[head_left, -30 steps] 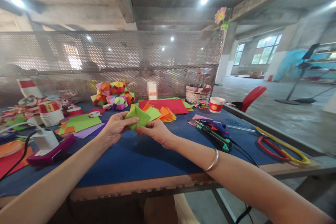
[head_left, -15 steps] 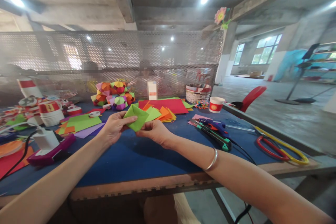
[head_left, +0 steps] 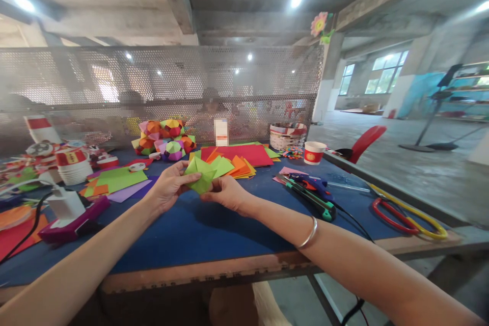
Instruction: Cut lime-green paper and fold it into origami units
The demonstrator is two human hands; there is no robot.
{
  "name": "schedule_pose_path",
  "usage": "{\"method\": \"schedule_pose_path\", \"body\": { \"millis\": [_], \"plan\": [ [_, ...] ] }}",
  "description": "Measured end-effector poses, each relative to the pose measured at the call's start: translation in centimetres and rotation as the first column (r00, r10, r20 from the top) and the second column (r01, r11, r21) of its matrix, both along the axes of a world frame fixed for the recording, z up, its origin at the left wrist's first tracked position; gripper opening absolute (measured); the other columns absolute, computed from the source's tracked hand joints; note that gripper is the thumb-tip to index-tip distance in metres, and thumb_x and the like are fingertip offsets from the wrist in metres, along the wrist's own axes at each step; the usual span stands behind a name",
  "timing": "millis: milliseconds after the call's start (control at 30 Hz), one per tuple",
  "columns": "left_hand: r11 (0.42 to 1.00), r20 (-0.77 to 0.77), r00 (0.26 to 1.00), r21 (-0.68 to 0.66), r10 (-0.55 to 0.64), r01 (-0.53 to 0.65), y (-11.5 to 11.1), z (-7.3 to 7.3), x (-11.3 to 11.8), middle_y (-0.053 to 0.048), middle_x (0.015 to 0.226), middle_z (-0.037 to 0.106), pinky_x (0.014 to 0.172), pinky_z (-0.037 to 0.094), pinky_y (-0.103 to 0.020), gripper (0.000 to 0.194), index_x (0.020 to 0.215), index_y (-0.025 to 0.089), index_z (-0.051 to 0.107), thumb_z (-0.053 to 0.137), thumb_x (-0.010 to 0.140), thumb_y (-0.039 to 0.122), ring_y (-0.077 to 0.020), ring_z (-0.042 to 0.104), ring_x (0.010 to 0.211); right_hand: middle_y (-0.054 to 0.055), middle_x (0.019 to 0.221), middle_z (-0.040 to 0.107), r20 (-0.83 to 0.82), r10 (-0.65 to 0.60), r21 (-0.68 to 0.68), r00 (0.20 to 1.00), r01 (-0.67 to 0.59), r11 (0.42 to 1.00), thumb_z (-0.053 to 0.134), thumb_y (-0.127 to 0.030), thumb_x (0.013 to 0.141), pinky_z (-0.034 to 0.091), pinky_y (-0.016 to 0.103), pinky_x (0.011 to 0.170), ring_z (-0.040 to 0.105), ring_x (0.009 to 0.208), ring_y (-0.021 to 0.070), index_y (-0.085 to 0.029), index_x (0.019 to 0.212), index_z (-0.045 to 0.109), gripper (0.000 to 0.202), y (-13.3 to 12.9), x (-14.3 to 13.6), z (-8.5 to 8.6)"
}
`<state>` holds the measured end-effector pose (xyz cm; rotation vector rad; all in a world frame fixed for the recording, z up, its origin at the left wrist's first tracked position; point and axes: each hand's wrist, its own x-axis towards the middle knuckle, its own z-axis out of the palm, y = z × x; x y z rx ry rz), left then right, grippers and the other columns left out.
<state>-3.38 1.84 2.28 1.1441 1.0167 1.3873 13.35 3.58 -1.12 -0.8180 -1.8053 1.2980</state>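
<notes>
A folded piece of light green paper (head_left: 201, 177) is held above the blue table between both hands. My left hand (head_left: 171, 183) pinches its left side, thumb laid across the front. At its lower right edge my right hand (head_left: 229, 192) grips it between thumb and fingers; a silver bangle circles that forearm. The paper's creases stand partly apart. Just behind it lie folded orange pieces (head_left: 241, 165) and a stack of red paper (head_left: 239, 154).
Folded paper balls (head_left: 173, 148) sit at the back left, a woven basket (head_left: 287, 136) and paper cup (head_left: 314, 153) at the back right. A utility knife (head_left: 309, 198), glue gun (head_left: 311, 185) and scissors (head_left: 408, 216) lie right. A purple power strip (head_left: 74, 219) lies left.
The green paper's flat face has opened into raised, angled flaps. Both hands stay in nearly the same place, still holding it.
</notes>
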Motion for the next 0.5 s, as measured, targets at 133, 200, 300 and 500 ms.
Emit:
{"method": "schedule_pose_path", "body": {
  "millis": [133, 200, 300, 500],
  "plan": [
    [0.999, -0.047, 0.998, 0.027, 0.045, -0.044, 0.2, 0.0, -0.3, -0.002, 0.075, 0.078, 0.059, 0.058, -0.022, 0.046, 0.090, 0.015, 0.067, 0.092, 0.052, 0.012, -0.0150, 0.072, 0.063, -0.003, 0.060, 0.058, 0.055, -0.050, 0.061, 0.997, 0.047, 0.997, 0.065, -0.016, 0.077, 0.037, 0.025, 0.060, 0.047, 0.059, 0.0105, -0.016, 0.062, 0.061, 0.015, 0.0, 0.1, 0.1],
    [0.999, -0.064, 0.997, 0.029, 0.044, -0.042, 0.3, 0.1, -0.3, -0.002, 0.075, 0.078, 0.060, 0.058, -0.023, 0.045, 0.087, 0.015, 0.066, 0.093, 0.050, 0.012, -0.0159, 0.072, 0.063, -0.003, 0.060, 0.058, 0.085, -0.102, 0.115, 0.991, 0.092, 0.989, 0.061, -0.016, 0.080, 0.037, 0.025, 0.061, 0.048, 0.060, 0.0113, -0.016, 0.064, 0.064, 0.017, 0.1, 0.3, 0.1],
    [0.998, -0.081, 0.995, -0.007, 0.063, -0.064, 0.2, 0.3, -0.4, -0.001, 0.073, 0.077, 0.059, 0.057, -0.025, 0.046, 0.084, 0.016, 0.066, 0.093, 0.047, 0.011, -0.0158, 0.070, 0.060, -0.001, 0.064, 0.061, 0.092, -0.188, 0.183, 0.978, 0.169, 0.969, 0.058, -0.015, 0.082, 0.040, 0.026, 0.065, 0.052, 0.064, 0.0129, -0.017, 0.066, 0.063, 0.017, 0.7, 0.6, 0.0],
    [0.998, -0.163, 0.987, -0.055, 0.002, -0.012, 0.3, 0.0, -0.5, -0.003, 0.080, 0.078, 0.064, 0.057, -0.027, 0.053, 0.088, 0.014, 0.070, 0.096, 0.042, 0.020, -0.0175, 0.072, 0.067, 0.001, 0.076, 0.069, 0.066, -0.305, 0.293, 0.950, 0.274, 0.916, 0.059, -0.020, 0.086, 0.047, 0.030, 0.075, 0.062, 0.077, 0.0164, -0.018, 0.074, 0.062, 0.013, 2.1, 1.2, -0.4]
  ]
}}
